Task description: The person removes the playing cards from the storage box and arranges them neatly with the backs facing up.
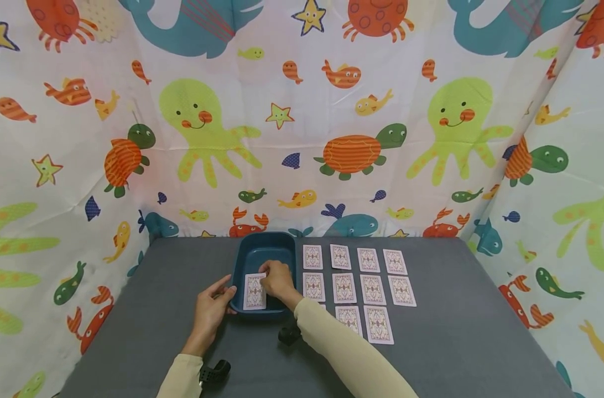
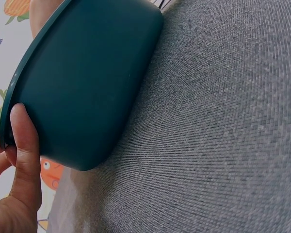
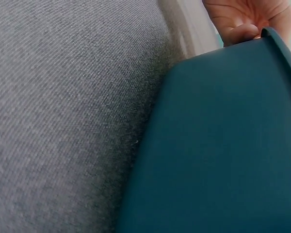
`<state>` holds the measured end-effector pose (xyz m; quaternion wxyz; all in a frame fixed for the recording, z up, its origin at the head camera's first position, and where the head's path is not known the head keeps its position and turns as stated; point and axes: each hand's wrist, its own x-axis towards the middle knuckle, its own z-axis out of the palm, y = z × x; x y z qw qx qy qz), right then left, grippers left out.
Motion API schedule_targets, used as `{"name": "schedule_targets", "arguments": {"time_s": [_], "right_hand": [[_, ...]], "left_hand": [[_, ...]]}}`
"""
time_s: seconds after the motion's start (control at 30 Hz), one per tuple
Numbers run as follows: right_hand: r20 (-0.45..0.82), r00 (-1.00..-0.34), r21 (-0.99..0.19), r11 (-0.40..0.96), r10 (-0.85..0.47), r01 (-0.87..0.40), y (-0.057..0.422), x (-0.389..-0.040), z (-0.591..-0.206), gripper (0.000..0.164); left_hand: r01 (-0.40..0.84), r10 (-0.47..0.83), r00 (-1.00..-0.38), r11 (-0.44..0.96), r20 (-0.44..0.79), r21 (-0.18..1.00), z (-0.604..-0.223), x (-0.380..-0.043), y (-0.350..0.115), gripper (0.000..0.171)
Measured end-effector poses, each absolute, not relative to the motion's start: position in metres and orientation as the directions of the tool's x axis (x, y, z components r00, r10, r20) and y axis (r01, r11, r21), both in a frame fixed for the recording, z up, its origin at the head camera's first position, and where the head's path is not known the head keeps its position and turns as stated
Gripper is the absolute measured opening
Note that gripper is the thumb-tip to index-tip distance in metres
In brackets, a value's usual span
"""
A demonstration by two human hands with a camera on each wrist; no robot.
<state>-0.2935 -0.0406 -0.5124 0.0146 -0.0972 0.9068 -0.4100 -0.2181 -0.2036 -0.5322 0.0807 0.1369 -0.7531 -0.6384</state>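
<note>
A dark teal tray stands on the grey table, and my left hand grips its near left side. The thumb lies against the outer wall, with the other fingers partly hidden by the rim. My right hand reaches into the tray with curled fingers and pinches the right edge of a face-down playing card. Whether more cards lie beneath that one cannot be told. In the right wrist view the tray's outer wall fills much of the picture, and the right fingers are out of sight.
Several patterned playing cards lie face down in rows right of the tray. The right forearm partly covers one in the front row. Grey cloth covers the table. A sea-animal curtain hangs behind and along both sides.
</note>
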Motion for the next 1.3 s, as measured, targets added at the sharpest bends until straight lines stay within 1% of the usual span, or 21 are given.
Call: {"name": "schedule_targets", "arguments": {"time_s": [0.1, 0.3, 0.4, 0.57, 0.83, 1.1, 1.3], "right_hand": [[0.067, -0.983, -0.760, 0.630, -0.168, -0.159, -0.041, -0.294, -0.512, 0.013], [0.106, -0.984, -0.769, 0.616, -0.141, -0.171, -0.038, -0.293, -0.507, 0.013], [0.124, -0.987, -0.781, 0.603, -0.106, -0.163, -0.035, -0.295, -0.505, 0.012], [0.103, -0.993, -0.820, 0.560, -0.055, -0.116, -0.030, -0.295, -0.498, 0.010], [0.100, -0.993, -0.886, 0.447, -0.070, -0.121, -0.019, -0.289, -0.485, 0.012], [0.128, -0.988, -0.917, 0.369, -0.086, -0.151, 0.001, -0.281, -0.479, 0.012], [0.131, -0.989, -0.934, 0.327, -0.069, -0.147, 0.018, -0.276, -0.473, 0.013]], "left_hand": [[-0.118, -0.309, -0.949, 0.159, -0.064, 0.980, -0.533, -0.217, -0.204, 0.043], [-0.114, -0.306, -0.950, 0.171, -0.058, 0.979, -0.535, -0.216, -0.204, 0.044], [-0.111, -0.308, -0.950, 0.166, -0.055, 0.980, -0.535, -0.216, -0.203, 0.044], [-0.103, -0.306, -0.951, 0.161, -0.050, 0.982, -0.534, -0.215, -0.203, 0.043], [-0.085, -0.308, -0.951, 0.167, -0.030, 0.982, -0.532, -0.216, -0.203, 0.043], [-0.094, -0.312, -0.949, 0.158, -0.040, 0.983, -0.533, -0.217, -0.203, 0.043], [-0.091, -0.301, -0.953, 0.159, -0.040, 0.983, -0.529, -0.216, -0.203, 0.045]]}}
